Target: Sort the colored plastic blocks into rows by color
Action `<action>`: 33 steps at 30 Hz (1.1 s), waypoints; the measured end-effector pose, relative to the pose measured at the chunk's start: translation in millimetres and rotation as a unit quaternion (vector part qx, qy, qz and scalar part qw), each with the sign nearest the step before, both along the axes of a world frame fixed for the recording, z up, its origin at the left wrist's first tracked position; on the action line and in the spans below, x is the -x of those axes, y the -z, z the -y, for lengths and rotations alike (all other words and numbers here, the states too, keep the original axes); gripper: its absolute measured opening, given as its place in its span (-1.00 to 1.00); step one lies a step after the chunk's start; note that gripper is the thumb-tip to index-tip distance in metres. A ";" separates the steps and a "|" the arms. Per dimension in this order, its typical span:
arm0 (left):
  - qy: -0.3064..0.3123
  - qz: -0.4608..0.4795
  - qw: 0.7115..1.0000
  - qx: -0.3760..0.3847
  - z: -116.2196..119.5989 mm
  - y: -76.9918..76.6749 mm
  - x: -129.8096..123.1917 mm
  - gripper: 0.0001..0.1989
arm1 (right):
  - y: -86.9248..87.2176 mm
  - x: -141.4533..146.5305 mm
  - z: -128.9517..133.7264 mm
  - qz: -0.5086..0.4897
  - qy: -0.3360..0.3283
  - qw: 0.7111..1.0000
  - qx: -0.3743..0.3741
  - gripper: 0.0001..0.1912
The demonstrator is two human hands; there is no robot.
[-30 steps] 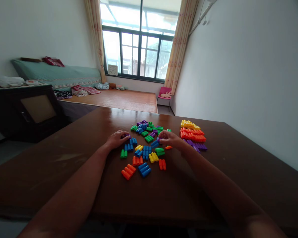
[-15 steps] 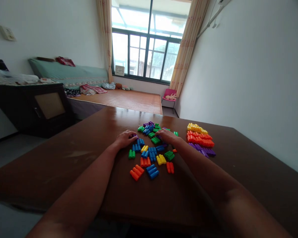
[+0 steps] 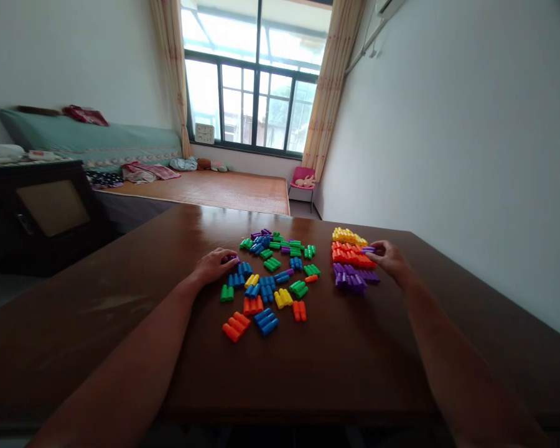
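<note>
At the left edge of a loose spread of coloured plastic blocks, my left hand (image 3: 212, 266) is closed around a purple block (image 3: 234, 259), mostly covered by its fingers. Off to the right, my right hand (image 3: 390, 257) pinches another purple block (image 3: 368, 249) above the sorted rows. Those rows are yellow blocks (image 3: 349, 236) at the back, orange blocks (image 3: 350, 254) in the middle and purple blocks (image 3: 350, 278) in front. Blue blocks (image 3: 266, 322), green blocks (image 3: 272, 264) and a few yellow and orange ones lie between my hands.
Everything lies on a dark brown, glossy table (image 3: 308, 373). Beyond it are a low bed (image 3: 233, 190), a pink chair (image 3: 303, 174) and a window. A dark cabinet (image 3: 51, 205) stands at the left, and a white wall runs along the right.
My right hand has moved from the middle of the loose blocks to the sorted rows, carrying a purple block. My left hand stays by the pile. The view has turned slightly right.
</note>
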State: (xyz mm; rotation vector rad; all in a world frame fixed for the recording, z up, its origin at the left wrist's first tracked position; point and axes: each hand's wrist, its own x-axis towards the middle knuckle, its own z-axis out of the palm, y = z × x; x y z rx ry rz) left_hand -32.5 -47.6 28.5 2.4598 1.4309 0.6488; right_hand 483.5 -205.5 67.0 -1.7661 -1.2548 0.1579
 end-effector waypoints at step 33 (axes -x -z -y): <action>0.015 0.013 1.000 -0.008 6.6 -0.6 -1.2 -0.55 | -4.3 111.8 -35.2 0.270 -0.180 0.945 0.049 -0.80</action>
